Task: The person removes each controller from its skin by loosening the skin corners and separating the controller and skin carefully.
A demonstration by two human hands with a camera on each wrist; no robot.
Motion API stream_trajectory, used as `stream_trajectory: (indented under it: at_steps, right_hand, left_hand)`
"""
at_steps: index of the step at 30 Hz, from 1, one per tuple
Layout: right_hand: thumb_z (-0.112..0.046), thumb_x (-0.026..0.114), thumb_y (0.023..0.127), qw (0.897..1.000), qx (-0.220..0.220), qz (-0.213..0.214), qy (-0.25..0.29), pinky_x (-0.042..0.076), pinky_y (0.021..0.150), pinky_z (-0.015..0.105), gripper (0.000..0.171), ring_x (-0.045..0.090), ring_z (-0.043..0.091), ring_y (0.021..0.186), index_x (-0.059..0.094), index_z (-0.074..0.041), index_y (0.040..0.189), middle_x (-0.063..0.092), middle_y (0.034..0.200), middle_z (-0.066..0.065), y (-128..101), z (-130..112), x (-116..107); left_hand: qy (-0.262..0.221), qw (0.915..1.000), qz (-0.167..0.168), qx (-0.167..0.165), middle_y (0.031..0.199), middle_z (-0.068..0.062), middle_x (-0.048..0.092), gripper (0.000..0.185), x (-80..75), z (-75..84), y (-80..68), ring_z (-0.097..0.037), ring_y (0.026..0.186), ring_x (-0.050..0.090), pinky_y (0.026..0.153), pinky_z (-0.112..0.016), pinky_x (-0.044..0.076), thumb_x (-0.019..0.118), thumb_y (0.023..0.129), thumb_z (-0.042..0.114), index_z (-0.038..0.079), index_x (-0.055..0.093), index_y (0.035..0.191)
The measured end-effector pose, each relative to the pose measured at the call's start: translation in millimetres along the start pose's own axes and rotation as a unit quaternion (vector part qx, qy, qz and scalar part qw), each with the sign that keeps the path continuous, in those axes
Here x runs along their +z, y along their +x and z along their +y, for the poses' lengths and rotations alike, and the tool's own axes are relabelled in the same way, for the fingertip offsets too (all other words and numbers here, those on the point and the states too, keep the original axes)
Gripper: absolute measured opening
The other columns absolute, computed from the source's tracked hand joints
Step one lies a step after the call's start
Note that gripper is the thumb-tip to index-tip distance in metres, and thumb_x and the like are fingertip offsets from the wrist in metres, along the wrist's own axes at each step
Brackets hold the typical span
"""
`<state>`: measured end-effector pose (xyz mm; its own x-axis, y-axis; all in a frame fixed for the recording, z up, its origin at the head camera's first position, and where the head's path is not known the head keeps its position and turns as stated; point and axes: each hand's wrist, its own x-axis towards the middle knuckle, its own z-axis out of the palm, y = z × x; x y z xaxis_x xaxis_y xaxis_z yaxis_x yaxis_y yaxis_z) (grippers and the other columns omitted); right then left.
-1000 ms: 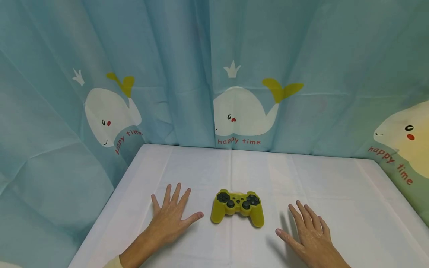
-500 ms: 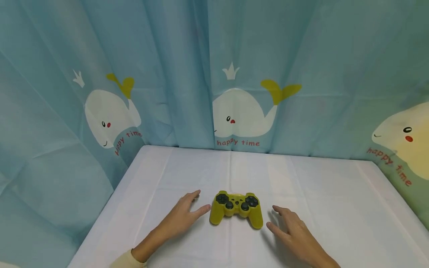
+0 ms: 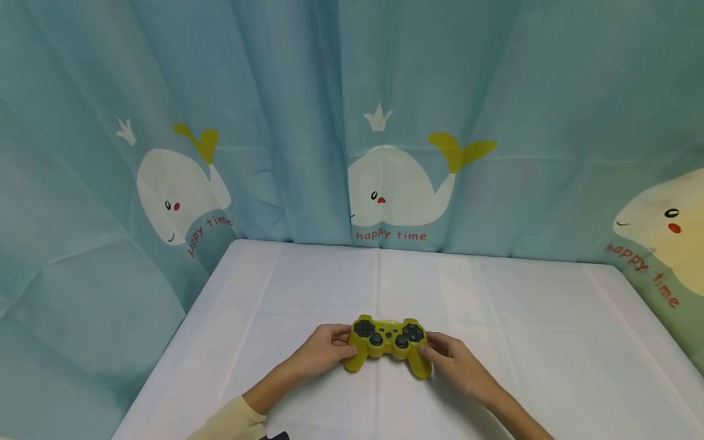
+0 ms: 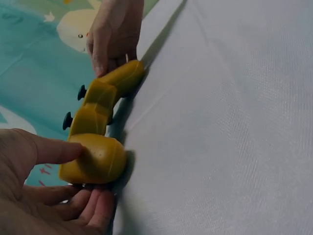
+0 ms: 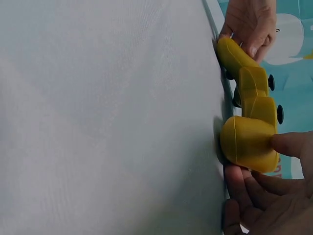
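Observation:
A yellow-green game controller (image 3: 388,346) with black sticks and buttons lies face up near the middle of the table. At its left grip, my left hand (image 3: 321,351) pinches the side, thumb on top and fingers curled at the outer edge. My right hand (image 3: 459,366) holds the right grip the same way. In the left wrist view, the thumb presses the near handle of the controller (image 4: 98,159) while the fingers reach beneath. From the right wrist view, the controller (image 5: 252,142) sits on or just over the cloth between both hands; its underside is partly hidden.
A white cloth covers the table (image 3: 308,275). Behind it and along both sides hangs a blue curtain (image 3: 297,122) printed with whales. A small dark object (image 3: 279,436) shows by the left sleeve (image 3: 233,420) at the bottom edge.
Both hands, spread flat and apart from the controller a second ago, have moved inward. Each has curled its fingers and taken hold of a controller grip. The controller has hardly moved.

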<state>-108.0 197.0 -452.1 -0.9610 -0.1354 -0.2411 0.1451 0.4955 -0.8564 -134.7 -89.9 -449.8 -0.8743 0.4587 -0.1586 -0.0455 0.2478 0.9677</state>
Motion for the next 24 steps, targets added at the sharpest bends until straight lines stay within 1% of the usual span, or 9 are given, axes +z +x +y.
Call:
stream_trajectory:
  at_steps: [5,9,13,16,18,20,22,24]
  right_hand:
    - [-0.024,0.067,0.100,1.000,-0.004,0.009,0.002,0.051,0.095,0.047,0.053,0.065,0.029,0.109,0.054,0.013,0.135,0.068,0.114,0.010,-2.5,0.5,1.6]
    - [-0.022,0.069,0.098,0.999,-0.020,0.024,-0.008,0.053,0.090,0.043,0.050,0.066,0.022,0.100,0.057,0.010,0.134,0.069,0.108,0.006,-7.3,-1.7,0.1]
    - [-0.019,0.073,0.095,0.998,-0.046,0.042,-0.018,0.054,0.087,0.040,0.049,0.066,0.019,0.096,0.058,0.010,0.132,0.069,0.104,0.004,-12.0,-4.4,-2.7]
    - [-0.016,0.078,0.091,0.997,-0.054,0.048,-0.027,0.053,0.089,0.041,0.051,0.065,0.018,0.097,0.059,0.011,0.130,0.070,0.103,0.002,-16.8,-4.8,-2.8]
    - [-0.015,0.081,0.087,0.997,-0.051,0.046,-0.034,0.052,0.092,0.042,0.052,0.065,0.017,0.098,0.061,0.009,0.129,0.070,0.103,0.001,-20.3,-5.4,-1.9]
    - [-0.013,0.085,0.083,0.997,-0.045,0.046,-0.043,0.051,0.093,0.045,0.052,0.064,0.016,0.098,0.064,0.005,0.127,0.070,0.103,0.000,-24.1,-6.1,-0.8]
    - [-0.013,0.086,0.080,0.997,-0.048,0.042,-0.052,0.049,0.095,0.047,0.051,0.064,0.016,0.098,0.065,0.002,0.124,0.069,0.104,-0.001,-27.4,-6.8,-0.9]
    - [-0.014,0.087,0.079,0.996,-0.060,0.038,-0.060,0.049,0.095,0.049,0.050,0.063,0.017,0.099,0.066,0.000,0.122,0.069,0.106,0.000,-30.3,-7.5,-1.8]
  left_hand:
    - [0.005,0.9999,0.015,0.004,0.113,-0.023,0.068,0.050,1.8,-3.0,-1.5,-0.032,0.103,0.068,0.085,-0.031,0.056,0.069,0.090,-0.003,-0.024,0.049,0.131]
    - [0.030,0.9989,0.033,0.015,0.116,-0.021,0.067,0.052,3.6,-2.1,-1.9,-0.030,0.103,0.068,0.086,-0.033,0.055,0.072,0.090,-0.002,-0.019,0.051,0.134]
    - [0.071,0.9949,0.065,0.030,0.115,-0.013,0.067,0.052,4.9,0.4,-2.0,-0.024,0.102,0.065,0.086,-0.033,0.054,0.075,0.087,0.001,-0.012,0.056,0.133]
    - [0.080,0.9927,0.077,0.046,0.110,-0.008,0.067,0.048,5.6,0.3,-5.1,-0.023,0.102,0.064,0.085,-0.033,0.055,0.077,0.083,-0.002,-0.007,0.062,0.129]
    - [0.083,0.9919,0.078,0.057,0.109,-0.006,0.066,0.046,5.9,-0.6,-8.8,-0.023,0.103,0.063,0.085,-0.033,0.055,0.079,0.081,-0.004,-0.004,0.063,0.125]
    - [0.083,0.9914,0.073,0.071,0.110,-0.006,0.064,0.045,5.9,-1.1,-13.2,-0.025,0.105,0.063,0.088,-0.037,0.055,0.080,0.080,-0.005,-0.002,0.063,0.122]
    - [0.089,0.9913,0.057,0.079,0.113,-0.006,0.062,0.047,5.7,-1.1,-16.3,-0.026,0.111,0.060,0.094,-0.042,0.051,0.081,0.080,-0.003,0.001,0.058,0.121]
    - [0.090,0.9924,0.032,0.078,0.119,-0.005,0.059,0.056,5.5,0.0,-18.3,-0.028,0.117,0.057,0.101,-0.048,0.046,0.083,0.081,0.004,0.003,0.052,0.128]
